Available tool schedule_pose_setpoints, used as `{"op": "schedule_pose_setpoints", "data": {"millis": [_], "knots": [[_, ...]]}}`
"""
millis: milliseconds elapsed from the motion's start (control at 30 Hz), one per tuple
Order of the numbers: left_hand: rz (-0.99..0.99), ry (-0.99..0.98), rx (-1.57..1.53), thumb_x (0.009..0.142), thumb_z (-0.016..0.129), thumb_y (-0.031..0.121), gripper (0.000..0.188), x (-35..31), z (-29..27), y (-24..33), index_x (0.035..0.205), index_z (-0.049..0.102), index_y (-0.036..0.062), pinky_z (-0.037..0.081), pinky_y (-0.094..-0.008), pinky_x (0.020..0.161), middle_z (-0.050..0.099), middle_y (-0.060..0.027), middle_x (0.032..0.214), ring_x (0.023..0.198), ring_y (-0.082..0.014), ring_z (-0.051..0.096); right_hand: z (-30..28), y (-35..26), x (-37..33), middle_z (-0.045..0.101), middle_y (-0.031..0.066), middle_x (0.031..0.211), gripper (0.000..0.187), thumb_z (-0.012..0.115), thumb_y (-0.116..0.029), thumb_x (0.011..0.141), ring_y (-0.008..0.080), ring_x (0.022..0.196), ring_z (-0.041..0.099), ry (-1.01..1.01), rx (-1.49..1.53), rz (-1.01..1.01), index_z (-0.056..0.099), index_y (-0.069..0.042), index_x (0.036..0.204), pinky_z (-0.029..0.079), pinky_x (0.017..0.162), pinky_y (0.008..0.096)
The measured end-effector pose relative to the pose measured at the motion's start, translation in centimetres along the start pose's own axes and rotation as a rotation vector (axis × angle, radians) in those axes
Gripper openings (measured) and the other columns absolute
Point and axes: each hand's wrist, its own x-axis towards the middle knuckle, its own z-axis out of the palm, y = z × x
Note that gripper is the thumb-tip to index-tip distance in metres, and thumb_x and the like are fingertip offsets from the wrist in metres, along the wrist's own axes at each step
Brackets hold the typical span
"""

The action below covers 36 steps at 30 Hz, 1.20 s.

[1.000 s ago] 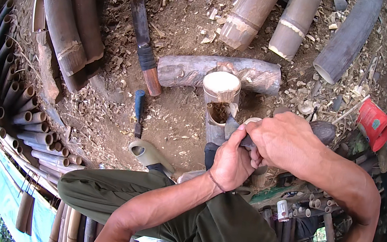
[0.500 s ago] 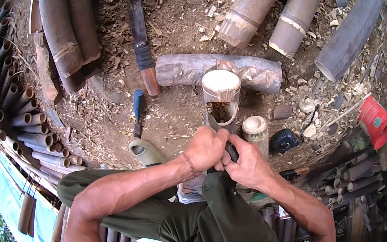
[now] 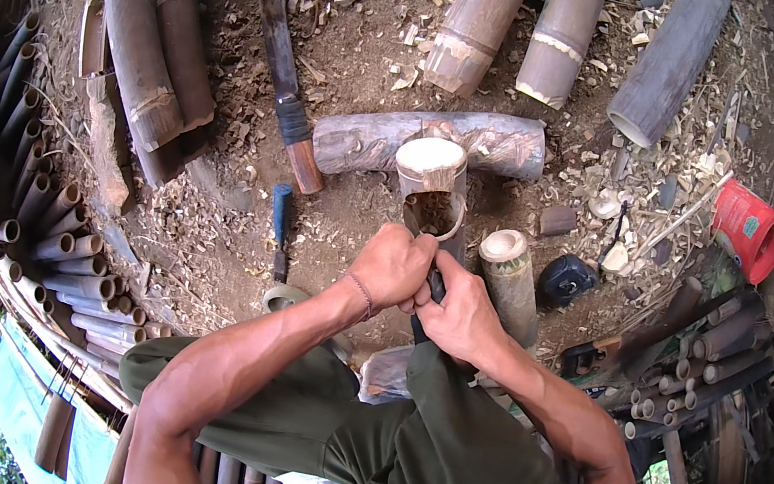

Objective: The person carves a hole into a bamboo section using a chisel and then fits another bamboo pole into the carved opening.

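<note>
A bamboo tube with a pale cut top and a notch carved in its side stands upright between my knees. My right hand is closed round the dark handle of a knife. Closed too, my left hand presses against the right one at the knife, by the notch's lower edge. Both hands hide most of the blade and the tube's lower part. Just right of them stands a shorter bamboo piece with a hollow top.
Beyond the tube lies a thick bamboo log. Left of it are a machete and a blue-handled tool. A black tape measure, a saw and a red container lie right. Shavings cover the ground; bamboo stacks flank me.
The view has shifted slightly, so the ground objects sit a little differently. My hands stay together on the knife at the notch, and less of the blade shows now.
</note>
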Motion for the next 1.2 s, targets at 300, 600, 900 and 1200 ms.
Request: {"op": "schedule_pose_setpoints", "data": {"millis": [300,600,900,1200], "knots": [[0.792,0.081,0.547,0.079,0.077,0.049,0.088,-8.3,2.2,-4.7,0.133,0.040,-0.0093,0.053,-0.0452,0.079,0.059,-0.0247,0.113,0.097,-0.0347,0.064,-0.4,0.8,-3.3,0.064,0.0208,0.109,0.021,0.038,-0.021,0.099,0.0254,0.107,0.058,0.039,0.946,-0.288,0.047,-0.007,0.113,0.041,0.100,0.0398],[0.443,-0.078,1.260,0.069,0.076,0.021,0.038,-10.0,-9.6,2.1,0.098,0.058,0.0057,0.056,-0.0444,0.069,0.069,-0.0143,0.083,0.077,-0.0350,0.070,2.3,0.1,-0.4,0.063,0.0164,0.125,0.039,0.042,-0.025,0.106,0.0260,0.103,0.067,-0.484,1.408,0.272,0.046,-0.004,0.138,0.055,0.087,0.0405],[0.443,-0.110,0.617,0.072,0.072,0.022,0.038,-5.5,-8.5,-6.5,0.105,0.062,0.0055,0.055,-0.0470,0.072,0.068,-0.0228,0.085,0.076,-0.0408,0.067,1.7,-1.4,0.0,0.071,0.0112,0.093,0.040,0.059,-0.026,0.099,0.0140,0.054,0.061,-0.185,0.829,0.488,0.057,0.003,0.126,0.050,0.054,0.0277],[0.198,0.089,0.001,0.076,0.068,0.019,0.054,-5.9,5.0,-8.7,0.124,0.051,-0.0012,0.055,-0.0502,0.076,0.067,-0.0292,0.085,0.086,-0.0452,0.067,1.6,-0.6,-0.8,0.069,0.0090,0.074,0.028,0.051,-0.021,0.100,0.0105,0.053,0.057,0.221,0.114,0.280,0.061,0.004,0.107,0.046,0.051,0.0263]]}}
